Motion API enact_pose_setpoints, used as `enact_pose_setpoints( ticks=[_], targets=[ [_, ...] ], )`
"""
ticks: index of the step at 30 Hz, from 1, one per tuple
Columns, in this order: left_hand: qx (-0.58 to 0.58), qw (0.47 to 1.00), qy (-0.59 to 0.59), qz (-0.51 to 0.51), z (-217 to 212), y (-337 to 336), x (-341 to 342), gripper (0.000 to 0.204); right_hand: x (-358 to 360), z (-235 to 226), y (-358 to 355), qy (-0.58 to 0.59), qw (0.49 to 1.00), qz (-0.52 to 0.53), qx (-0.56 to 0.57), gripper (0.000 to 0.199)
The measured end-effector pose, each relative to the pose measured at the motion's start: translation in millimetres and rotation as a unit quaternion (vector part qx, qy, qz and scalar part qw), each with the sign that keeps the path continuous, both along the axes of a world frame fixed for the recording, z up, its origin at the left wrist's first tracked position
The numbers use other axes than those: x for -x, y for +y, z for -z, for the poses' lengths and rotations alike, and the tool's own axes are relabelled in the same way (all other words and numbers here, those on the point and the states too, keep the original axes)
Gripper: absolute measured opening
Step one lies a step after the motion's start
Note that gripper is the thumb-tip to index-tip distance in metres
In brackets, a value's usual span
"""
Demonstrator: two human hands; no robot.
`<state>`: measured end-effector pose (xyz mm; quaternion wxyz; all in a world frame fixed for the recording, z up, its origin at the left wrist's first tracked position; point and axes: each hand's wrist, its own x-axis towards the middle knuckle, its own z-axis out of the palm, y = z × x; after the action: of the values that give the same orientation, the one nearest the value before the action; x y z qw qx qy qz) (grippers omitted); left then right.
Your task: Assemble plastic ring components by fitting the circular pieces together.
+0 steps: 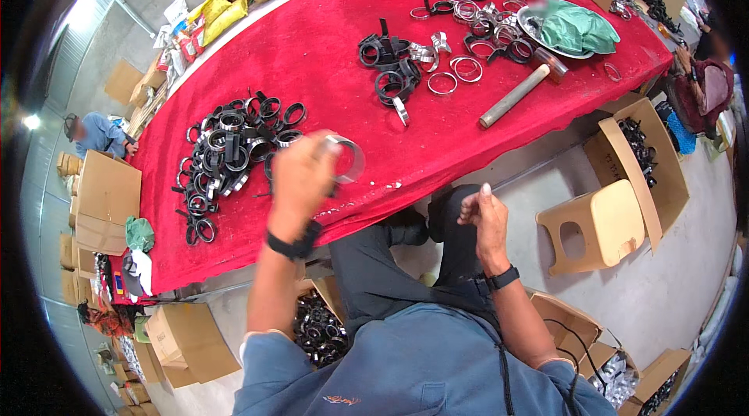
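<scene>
My left hand (300,176) is raised over the near edge of the red-covered table (312,49) and grips a shiny metal ring (349,157) at its fingertips. A heap of black and silver rings (230,152) lies just left of that hand. My right hand (481,211) rests low by my knee, below the table edge, fingers loosely curled with nothing seen in it. A second cluster of rings (398,69) lies farther out on the cloth.
A metal tube (513,96) and a dish with a green bag (573,30) sit at the far right. A small tan stool (597,225) and open cartons of rings (640,151) stand beside me; another carton (316,330) is under my left arm. Other people sit at both sides.
</scene>
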<state>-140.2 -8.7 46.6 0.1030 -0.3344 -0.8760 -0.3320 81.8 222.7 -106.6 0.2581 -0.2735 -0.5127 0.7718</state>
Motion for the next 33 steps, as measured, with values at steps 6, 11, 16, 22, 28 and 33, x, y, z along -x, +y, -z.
enact_pose_setpoints(
  ticks=[6, 11, 16, 22, 28, 33],
  targets=[
    [0.149, 0.961, 0.075, -0.218, -42.7, -141.4, 189.6, 0.039, -27.4, 39.9, 8.8, -0.076, 0.997, 0.001, 0.018, 0.057],
    [0.149, 0.919, 0.302, -0.204, -19.8, -89.5, 190.8, 0.046, -26.7, 42.2, 10.5, -0.105, 0.994, 0.009, -0.021, 0.057],
    [0.051, 0.984, 0.172, 0.005, 28.7, 31.6, 144.3, 0.047, -6.7, 25.7, 0.7, -0.121, 0.988, 0.003, -0.098, 0.053],
    [0.113, 0.982, 0.046, 0.141, 84.0, 111.2, 159.0, 0.078, 102.2, -57.1, 19.8, -0.046, 0.908, -0.029, -0.416, 0.040],
    [0.094, 0.992, -0.032, 0.083, 86.7, 147.8, 167.4, 0.063, 199.0, -36.5, 26.7, -0.038, 0.874, 0.001, -0.485, 0.038],
    [0.040, 0.986, 0.130, 0.092, 76.0, 154.0, 168.4, 0.049, 194.4, -27.4, 14.7, 0.005, 0.846, -0.061, -0.529, 0.018]
  ],
)
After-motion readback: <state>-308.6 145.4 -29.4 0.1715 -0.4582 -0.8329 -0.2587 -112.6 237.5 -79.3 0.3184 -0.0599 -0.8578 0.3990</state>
